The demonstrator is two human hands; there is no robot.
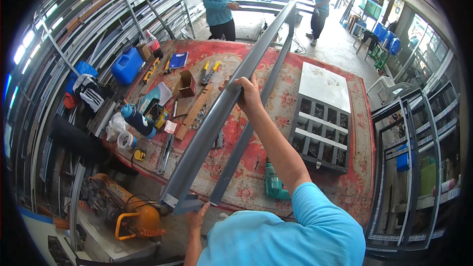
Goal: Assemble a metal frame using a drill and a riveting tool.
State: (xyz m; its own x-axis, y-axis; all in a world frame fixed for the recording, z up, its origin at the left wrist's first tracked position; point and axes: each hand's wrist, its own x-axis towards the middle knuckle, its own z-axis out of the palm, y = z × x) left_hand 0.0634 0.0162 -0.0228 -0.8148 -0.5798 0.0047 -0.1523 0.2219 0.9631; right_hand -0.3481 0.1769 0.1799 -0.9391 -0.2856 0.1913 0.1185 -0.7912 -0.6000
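A long, narrow grey metal frame (202,143) slants over the table, from its near end in front of me toward the far side. My right hand (250,96) is closed around the frame's left long bar, about midway along. Low at the near end, my left hand (196,216) grips the short crosspiece by its corner; some of its fingers are hidden. Under the frame lies a table with a red patterned cover (281,133). Near my right forearm, a green power tool (275,182) lies partly hidden.
A compartmented case (320,135) lies at the right. Pliers (213,73), a wooden strip (194,113), a blue bottle (139,120) and a tape measure (140,154) lie at the left. An orange machine (133,212) stands below. Two people (218,2) are beyond the table.
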